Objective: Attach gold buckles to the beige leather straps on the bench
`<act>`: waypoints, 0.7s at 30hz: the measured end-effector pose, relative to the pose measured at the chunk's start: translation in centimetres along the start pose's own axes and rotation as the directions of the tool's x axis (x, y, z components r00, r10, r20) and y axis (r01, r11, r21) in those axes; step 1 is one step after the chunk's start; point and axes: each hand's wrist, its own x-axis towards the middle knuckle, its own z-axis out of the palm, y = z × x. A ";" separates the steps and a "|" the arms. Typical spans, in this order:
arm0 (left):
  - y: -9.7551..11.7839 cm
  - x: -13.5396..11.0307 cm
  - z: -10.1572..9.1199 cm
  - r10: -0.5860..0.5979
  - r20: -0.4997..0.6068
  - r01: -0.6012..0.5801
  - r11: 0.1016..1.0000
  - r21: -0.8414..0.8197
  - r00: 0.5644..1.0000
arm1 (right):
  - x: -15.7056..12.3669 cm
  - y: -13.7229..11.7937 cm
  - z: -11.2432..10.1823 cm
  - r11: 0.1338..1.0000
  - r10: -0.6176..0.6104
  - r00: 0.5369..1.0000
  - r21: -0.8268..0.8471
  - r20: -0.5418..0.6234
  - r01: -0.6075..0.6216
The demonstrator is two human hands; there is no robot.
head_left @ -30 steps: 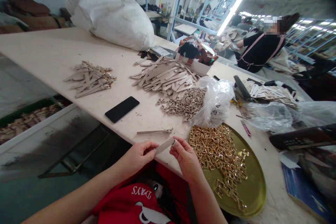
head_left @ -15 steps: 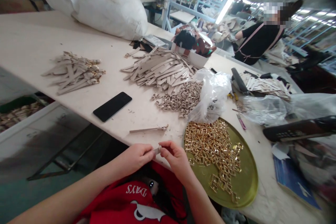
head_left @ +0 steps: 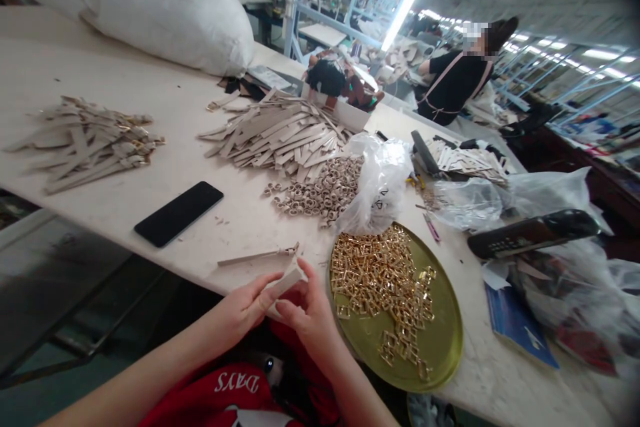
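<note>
A pale beige strap (head_left: 286,282) is bent over between my two hands at the table's front edge. My left hand (head_left: 253,303) is closed, pinching the strap between thumb and fingers. From the other side my right hand (head_left: 311,310) grips it, fingers behind and thumb in front. Just beyond lies another strap (head_left: 253,256) with a small fitting at its right end. Right of my hands, many gold buckles (head_left: 373,267) lie on a round gold-coloured tray (head_left: 447,353). Small beige loops (head_left: 315,193) are heaped further back, against a pile of loose straps (head_left: 283,137).
A black phone (head_left: 179,213) lies at the left, before a pile of buckled straps (head_left: 97,140). A large white sack (head_left: 165,10) stands behind. A clear plastic bag (head_left: 377,180), a dark elongated object (head_left: 533,233) and a blue booklet (head_left: 520,323) are rightward. Another person (head_left: 453,87) stands far back.
The strap has come up between my hands, and its bent-over length now shows. My right hand has turned around it. The view has swung right, so the table things sit further left.
</note>
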 end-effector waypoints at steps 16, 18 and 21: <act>-2.9 -1.1 1.3 0.152 0.039 -0.157 0.952 0.264 0.988 | 3.9 -0.5 -8.1 0.213 -0.101 0.964 -0.952 -0.247 -0.221; -2.7 -1.6 1.5 0.159 0.043 -0.165 0.954 0.251 0.986 | 3.3 -1.0 -8.5 0.269 -0.129 0.959 -0.940 -0.253 -0.212; -2.0 -2.1 2.1 0.184 0.027 -0.185 0.955 0.234 0.983 | 2.2 -2.2 -8.1 0.425 -0.175 0.953 -0.892 -0.246 -0.152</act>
